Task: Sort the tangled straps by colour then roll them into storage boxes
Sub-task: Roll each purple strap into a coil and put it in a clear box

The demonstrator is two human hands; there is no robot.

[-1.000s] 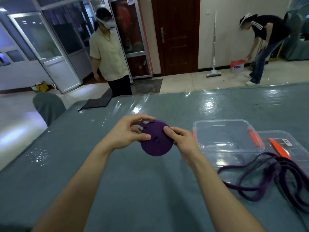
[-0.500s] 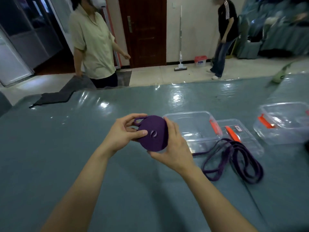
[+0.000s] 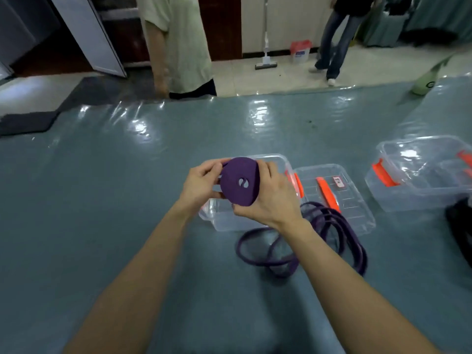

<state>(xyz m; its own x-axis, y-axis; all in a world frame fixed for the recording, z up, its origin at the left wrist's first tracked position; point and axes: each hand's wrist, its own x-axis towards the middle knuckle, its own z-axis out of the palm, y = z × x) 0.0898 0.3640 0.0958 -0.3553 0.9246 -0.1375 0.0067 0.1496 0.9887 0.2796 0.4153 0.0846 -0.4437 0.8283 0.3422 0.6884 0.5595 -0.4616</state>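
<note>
The rolled purple strap is grasped by both grips. It is cupped round its right edge by the right grip and pinched at its left edge by the left grip. There the tail end appears to be kept pressed down. The roll is held on edge in the air, above the near open box.

A second ago the roll was held over bare tabletop, left of that box, and was only pinched at its rim by the right fingertips. Since then it has been carried rightward over the box and enclosed more fully by the right grip. From this it is judged that the rolling is finished and the placing is in hand.

Counted:
- One rolled strap is seen.
- One loose purple heap lies on the tabletop before the box and partly over one flat lid. Whether it is one strap or several cannot be told.
- Two clear boxes are seen, the second box well to the right.
- One black heap is cut off at the right edge.
</note>
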